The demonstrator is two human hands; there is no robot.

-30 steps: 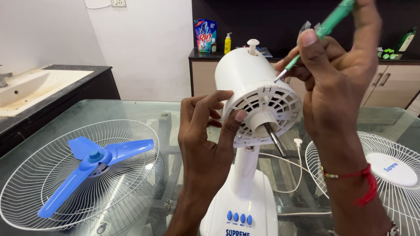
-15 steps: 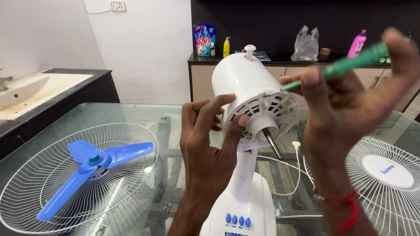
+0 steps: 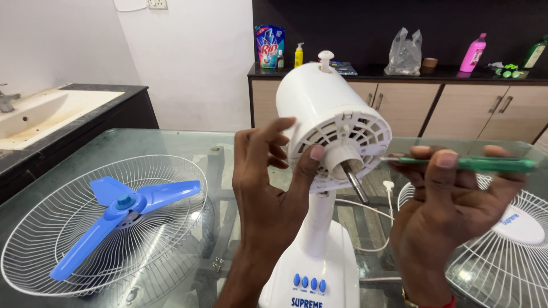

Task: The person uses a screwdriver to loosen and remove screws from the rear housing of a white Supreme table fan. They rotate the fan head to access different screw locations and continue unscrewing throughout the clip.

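Note:
A white table fan body (image 3: 319, 251) stands on the glass table with its round motor housing (image 3: 331, 122) facing me and a bare metal shaft (image 3: 355, 183) sticking out. My left hand (image 3: 268, 182) steadies the housing's left side, thumb pressed near the shaft hub. My right hand (image 3: 451, 211) holds a green-handled screwdriver (image 3: 479, 164) level, its tip touching the right edge of the housing's front grille.
A white wire guard (image 3: 114, 228) lies at left with a blue three-blade propeller (image 3: 123, 208) in it. A second guard (image 3: 502, 251) lies at right. A white cord (image 3: 377, 228) trails behind the stand. Sink counter at left, cabinet with bottles behind.
My right hand has come down from above the housing and turned the screwdriver level, bringing its tip to the grille's right edge. My left hand stayed on the housing.

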